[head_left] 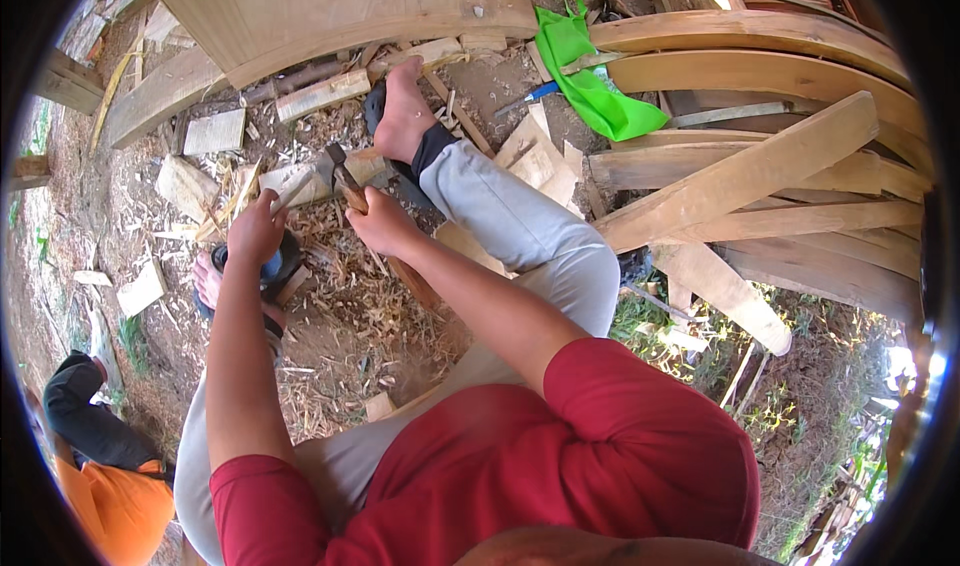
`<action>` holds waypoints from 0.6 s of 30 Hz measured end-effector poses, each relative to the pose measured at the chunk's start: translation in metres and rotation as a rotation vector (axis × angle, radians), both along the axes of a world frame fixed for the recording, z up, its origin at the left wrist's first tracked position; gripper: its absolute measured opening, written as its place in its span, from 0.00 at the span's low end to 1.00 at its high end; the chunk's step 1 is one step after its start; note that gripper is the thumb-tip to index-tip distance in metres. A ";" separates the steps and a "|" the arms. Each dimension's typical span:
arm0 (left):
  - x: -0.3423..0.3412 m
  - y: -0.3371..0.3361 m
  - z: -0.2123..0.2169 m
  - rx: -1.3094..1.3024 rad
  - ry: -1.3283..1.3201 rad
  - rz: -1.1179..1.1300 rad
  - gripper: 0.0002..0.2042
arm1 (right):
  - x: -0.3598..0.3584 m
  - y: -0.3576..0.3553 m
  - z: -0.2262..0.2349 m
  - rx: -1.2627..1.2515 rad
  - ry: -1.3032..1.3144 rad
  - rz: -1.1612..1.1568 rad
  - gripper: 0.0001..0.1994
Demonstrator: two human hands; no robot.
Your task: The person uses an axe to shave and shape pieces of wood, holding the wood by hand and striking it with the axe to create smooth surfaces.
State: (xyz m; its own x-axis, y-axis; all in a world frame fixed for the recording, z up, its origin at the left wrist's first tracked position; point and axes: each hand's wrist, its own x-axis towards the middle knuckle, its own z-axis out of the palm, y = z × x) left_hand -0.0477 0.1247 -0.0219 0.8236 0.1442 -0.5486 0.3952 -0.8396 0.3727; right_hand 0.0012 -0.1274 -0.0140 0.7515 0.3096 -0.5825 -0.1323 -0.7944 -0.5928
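Observation:
My right hand (385,223) is closed round the wooden handle of a hammer with a dark metal head (329,163). The head is over a pale wood piece (368,169) on the ground between my feet. To the left, my closed left hand (256,232) holds a thin light-grey strip (294,188) that points toward the hammer head; whether it is a chisel cannot be made out. Below my right wrist a brown wooden piece (413,284) shows, partly hidden by the forearm. My bare right foot (402,116) is beyond the hammer, and my left foot (208,282) lies beside my left hand.
Wood shavings and offcuts (215,133) litter the ground. Long planks (760,171) are piled at the right, with a bright green bag (600,81) at their end. A broad wooden panel (320,11) stands at the far side. Another person in orange (120,506) is at lower left.

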 end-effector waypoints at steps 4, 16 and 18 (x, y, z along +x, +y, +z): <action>-0.005 0.018 -0.033 -0.007 -0.115 -0.057 0.16 | 0.014 -0.004 -0.001 0.122 0.204 -0.163 0.23; -0.005 0.022 -0.043 0.031 0.088 -0.020 0.24 | 0.017 0.009 0.025 -0.102 -0.120 0.087 0.21; -0.007 0.022 -0.044 0.021 0.102 -0.005 0.24 | 0.015 0.014 0.019 -0.115 -0.132 0.126 0.19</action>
State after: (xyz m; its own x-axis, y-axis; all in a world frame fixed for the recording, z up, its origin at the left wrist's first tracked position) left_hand -0.0548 0.1470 -0.0659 0.7643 0.1525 -0.6266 0.4262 -0.8486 0.3133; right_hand 0.0161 -0.1138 0.0046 0.7832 0.3428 -0.5187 0.0446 -0.8631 -0.5031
